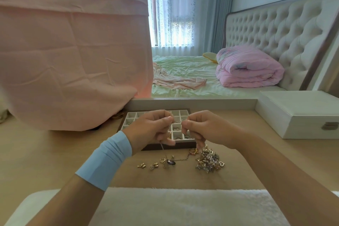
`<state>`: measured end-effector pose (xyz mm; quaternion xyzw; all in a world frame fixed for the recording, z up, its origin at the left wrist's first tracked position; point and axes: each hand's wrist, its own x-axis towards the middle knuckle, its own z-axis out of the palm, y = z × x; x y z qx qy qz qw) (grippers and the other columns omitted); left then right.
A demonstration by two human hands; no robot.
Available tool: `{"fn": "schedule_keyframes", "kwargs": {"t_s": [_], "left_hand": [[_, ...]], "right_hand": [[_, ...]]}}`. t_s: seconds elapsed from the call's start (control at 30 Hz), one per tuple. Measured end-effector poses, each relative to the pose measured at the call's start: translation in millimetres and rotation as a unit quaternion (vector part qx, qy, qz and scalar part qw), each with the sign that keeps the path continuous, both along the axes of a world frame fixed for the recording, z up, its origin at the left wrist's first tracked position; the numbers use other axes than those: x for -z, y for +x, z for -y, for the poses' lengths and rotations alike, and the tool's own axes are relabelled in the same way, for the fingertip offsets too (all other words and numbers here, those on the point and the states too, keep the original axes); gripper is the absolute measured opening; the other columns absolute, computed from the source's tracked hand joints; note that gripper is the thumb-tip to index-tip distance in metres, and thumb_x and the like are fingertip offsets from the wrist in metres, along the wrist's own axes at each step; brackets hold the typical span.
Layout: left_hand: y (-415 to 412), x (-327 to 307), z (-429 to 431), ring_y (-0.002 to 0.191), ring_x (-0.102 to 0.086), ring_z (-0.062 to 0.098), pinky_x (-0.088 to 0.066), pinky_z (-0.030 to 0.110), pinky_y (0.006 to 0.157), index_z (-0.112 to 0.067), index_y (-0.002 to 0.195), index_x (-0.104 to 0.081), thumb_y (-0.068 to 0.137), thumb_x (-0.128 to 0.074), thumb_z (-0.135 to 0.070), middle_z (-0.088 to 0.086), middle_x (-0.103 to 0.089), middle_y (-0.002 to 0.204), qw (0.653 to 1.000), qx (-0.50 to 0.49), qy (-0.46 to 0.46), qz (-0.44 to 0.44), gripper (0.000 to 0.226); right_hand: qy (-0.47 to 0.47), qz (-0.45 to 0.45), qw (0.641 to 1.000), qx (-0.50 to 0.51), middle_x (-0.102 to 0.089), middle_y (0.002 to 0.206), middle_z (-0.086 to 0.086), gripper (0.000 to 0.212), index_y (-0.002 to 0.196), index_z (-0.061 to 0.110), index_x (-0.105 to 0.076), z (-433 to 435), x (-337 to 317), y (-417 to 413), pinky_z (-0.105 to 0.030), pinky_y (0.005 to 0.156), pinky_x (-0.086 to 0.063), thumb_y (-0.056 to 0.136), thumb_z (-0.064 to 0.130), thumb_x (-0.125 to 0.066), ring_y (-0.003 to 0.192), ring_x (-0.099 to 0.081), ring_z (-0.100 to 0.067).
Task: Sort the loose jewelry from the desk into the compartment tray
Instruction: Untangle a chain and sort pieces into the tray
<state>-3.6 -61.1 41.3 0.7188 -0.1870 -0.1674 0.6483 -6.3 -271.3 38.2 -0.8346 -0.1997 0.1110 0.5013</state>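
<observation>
**Both hands pinch one small piece above the tray**

The left hand (150, 130) and the right hand (206, 128) are raised close together over the desk, fingers curled. Between them they pinch a small metal piece (177, 121) by thumb and fingertip. It is too thin to tell what kind of jewelry it is. A pale blue band (108, 159) wraps the left wrist.

Right under the hands sits the tray (128, 118), a dark-framed box divided into many small pale compartments. Several of the near compartments on its right side hold small items; the hands hide much of the rest.

The loose jewelry still lies on the desk (55, 152) in front of the tray. A tangled heap of jewelry (209, 160), with beads and gold bits, sits just below the right hand. To its left lie a chain with a dark pendant (172, 161) and a few small gold pieces (147, 166), each spaced apart.

A closed white box (297, 115) with a metal clasp stands at the right end of the desk. A large pink cloth (73, 51) hangs over something on the left. A white fluffy surface (183, 205) fills the near edge. Beyond the desk is a bed (183, 71) with a folded pink quilt (247, 68), a tufted headboard and curtained windows.
</observation>
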Motion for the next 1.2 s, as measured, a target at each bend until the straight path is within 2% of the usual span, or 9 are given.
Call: {"fn": "schedule_keyframes", "kwargs": {"t_s": [0.1,0.23,0.4,0.5,0.6,0.73,0.87,1.07,1.2], "left_hand": [[0,-7,-7,0.05,-0.038,0.012,-0.051,0.032,0.057,-0.011,0.1,-0.062,0.095,-0.06,-0.019,-0.004,-0.04,0.058,0.993,0.009,0.11,0.042,0.009],[2,-12,-17,0.052,-0.042,0.012,-0.045,0.025,0.052,-0.027,0.11,-0.061,0.087,-0.07,-0.031,-0.001,-0.044,0.064,0.965,0.021,0.242,0.1,0.025],[-1,-23,-23,0.049,-0.039,0.011,-0.043,0.025,0.05,-0.022,0.096,-0.066,0.093,-0.063,-0.03,-0.01,-0.046,0.05,0.956,-0.012,0.268,0.115,0.009],[-4,-32,-31,0.049,-0.033,0.012,-0.038,0.023,0.048,-0.016,0.075,-0.067,0.095,-0.059,-0.027,-0.003,-0.039,0.053,0.971,0.014,0.231,0.063,0.025],[-8,-40,-38,0.05,-0.024,0.014,-0.028,0.022,0.045,-0.02,0.061,-0.056,0.095,-0.056,-0.036,0.0,-0.028,0.058,0.986,0.061,0.156,0.02,0.037],[-4,-43,-46,0.049,-0.017,0.013,-0.019,0.023,0.042,-0.017,0.066,-0.046,0.093,-0.052,-0.042,0.0,-0.019,0.059,0.993,0.109,-0.027,-0.032,0.037],[-1,-43,-51,0.047,-0.019,0.011,-0.025,0.02,0.039,-0.015,0.066,-0.046,0.083,-0.071,-0.045,-0.005,-0.02,0.055,0.97,0.154,-0.161,-0.095,0.043],[-7,-45,-46,0.048,-0.033,0.015,-0.031,0.025,0.042,-0.013,0.068,-0.051,0.091,-0.053,-0.033,0.002,-0.031,0.059,0.994,0.104,-0.025,-0.012,0.03],[-14,-49,-42,0.049,-0.037,0.016,-0.039,0.024,0.044,-0.006,0.098,-0.067,0.092,-0.052,-0.027,0.0,-0.031,0.056,0.992,0.121,0.034,0.006,0.027]], "right_hand": [[0.035,0.008,0.999,0.027,-0.037,0.058,0.0,0.03,0.085,0.011,-0.069,0,-4,0,-0.028,0.043,-0.042,0.106,0.025,-0.052,0.044,-0.034,-0.014],[0.037,0.039,0.996,0.066,-0.042,0.059,0.001,0.029,0.083,0.014,-0.074,0,-9,-1,-0.021,0.042,-0.028,0.102,0.027,-0.058,0.046,-0.032,-0.01],[-0.037,0.108,0.992,0.054,-0.05,0.056,0.007,0.017,0.078,0.016,-0.075,1,-9,0,-0.015,0.051,-0.039,0.092,0.025,-0.073,0.051,-0.044,-0.006],[-0.158,0.145,0.974,0.071,-0.057,0.062,0.012,0.009,0.077,0.028,-0.074,5,-6,4,-0.023,0.065,-0.047,0.083,0.027,-0.081,0.057,-0.049,-0.004],[-0.256,0.186,0.942,0.116,-0.06,0.074,0.011,0.006,0.084,0.035,-0.07,7,-4,8,-0.03,0.072,-0.051,0.089,0.036,-0.073,0.068,-0.056,-0.006],[-0.16,0.147,0.964,0.154,-0.065,0.074,0.006,0.024,0.089,0.032,-0.074,9,-5,8,-0.026,0.062,-0.042,0.1,0.044,-0.056,0.057,-0.054,-0.001],[-0.002,0.04,0.984,0.175,-0.052,0.061,0.004,0.05,0.082,0.021,-0.079,2,-11,6,-0.026,0.055,-0.035,0.096,0.06,-0.052,0.042,-0.043,-0.003],[0.132,-0.048,0.982,0.124,-0.036,0.063,0.002,0.055,0.089,0.011,-0.076,-11,-27,-5,-0.023,0.044,-0.023,0.098,0.057,-0.048,0.049,-0.026,-0.01],[0.114,-0.011,0.988,0.104,-0.044,0.065,0.0,0.046,0.092,0.011,-0.077,-17,-32,-14,-0.021,0.042,-0.023,0.103,0.046,-0.049,0.046,-0.028,-0.011]]}}
